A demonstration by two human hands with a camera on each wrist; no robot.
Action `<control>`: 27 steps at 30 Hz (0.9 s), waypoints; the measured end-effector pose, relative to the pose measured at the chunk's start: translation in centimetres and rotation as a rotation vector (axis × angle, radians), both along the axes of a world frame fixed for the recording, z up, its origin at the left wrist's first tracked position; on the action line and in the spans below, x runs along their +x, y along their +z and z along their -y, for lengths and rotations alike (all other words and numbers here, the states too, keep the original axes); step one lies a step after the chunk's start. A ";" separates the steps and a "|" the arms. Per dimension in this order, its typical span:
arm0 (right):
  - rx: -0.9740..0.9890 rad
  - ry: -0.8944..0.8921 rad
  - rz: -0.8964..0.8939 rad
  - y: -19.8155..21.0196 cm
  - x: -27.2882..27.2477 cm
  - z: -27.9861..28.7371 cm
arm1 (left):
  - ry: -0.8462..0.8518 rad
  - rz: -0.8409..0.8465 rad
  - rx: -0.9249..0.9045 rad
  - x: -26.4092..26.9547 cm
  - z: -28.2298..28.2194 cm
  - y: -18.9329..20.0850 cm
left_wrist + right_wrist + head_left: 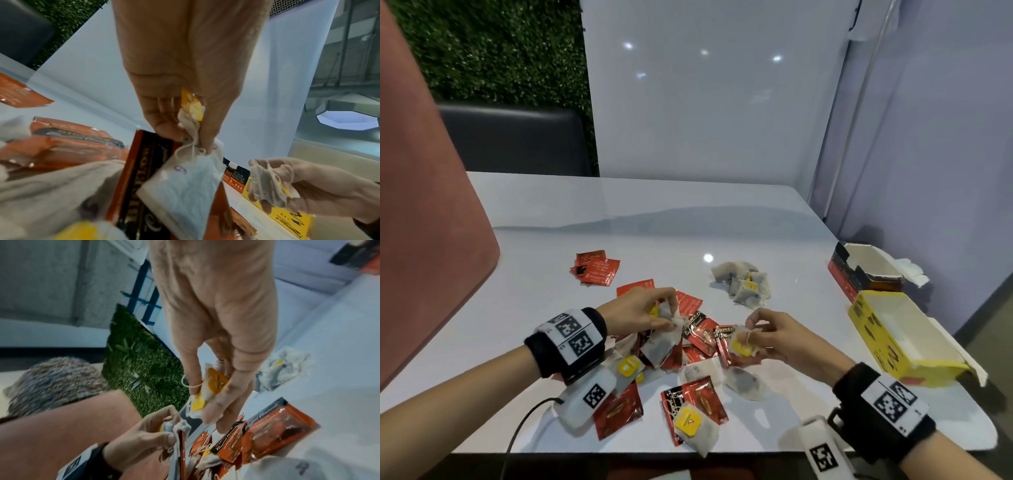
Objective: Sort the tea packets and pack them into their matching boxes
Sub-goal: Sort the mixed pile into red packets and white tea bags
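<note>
"Classical" on red packet

Hidden and unclear regions of the tea-sorting scene.
The left hand covers part of the mixed pile; lettering on the red sachets is too small to read; the yellow box interior shows only partly; the near paper bag is blurred.

Soft overhead light glares in spots off the glossy tabletop beyond the hands; wrist views blur and bend at edges.
</note>
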State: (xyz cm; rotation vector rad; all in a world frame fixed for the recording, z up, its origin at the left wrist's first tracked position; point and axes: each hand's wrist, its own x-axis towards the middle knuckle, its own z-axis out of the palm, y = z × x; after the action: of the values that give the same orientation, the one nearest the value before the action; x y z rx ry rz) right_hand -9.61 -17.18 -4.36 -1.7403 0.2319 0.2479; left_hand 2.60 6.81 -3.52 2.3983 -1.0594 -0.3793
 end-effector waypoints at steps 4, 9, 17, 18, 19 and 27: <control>0.128 -0.066 -0.040 0.6 0.8 1.0 | 0.092 -0.060 -0.117 -0.1 -0.6 -0.1; 0.061 -0.079 0.125 3.1 5.2 2.9 | 0.152 -0.085 -0.116 0.3 -0.6 0.1; -0.725 -0.197 0.247 3.4 13.6 3.2 | 0.181 -0.215 -0.218 0.9 -0.9 0.6; -0.823 -0.160 0.203 2.7 14.0 3.3 | 0.183 -0.213 -0.223 1.0 -1.1 0.8; -0.912 -0.103 0.149 2.1 14.1 3.4 | 0.182 -0.208 -0.222 1.1 -1.2 0.9; -1.143 0.037 0.217 1.8 10.5 3.5 | 0.197 -0.213 -0.184 3.4 -1.8 4.9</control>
State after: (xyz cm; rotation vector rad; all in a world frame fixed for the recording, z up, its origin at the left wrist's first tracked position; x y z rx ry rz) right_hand 0.86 -20.72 -2.53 -2.8815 0.1893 -0.0913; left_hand 5.96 8.63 1.39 2.2167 -0.7245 -0.4371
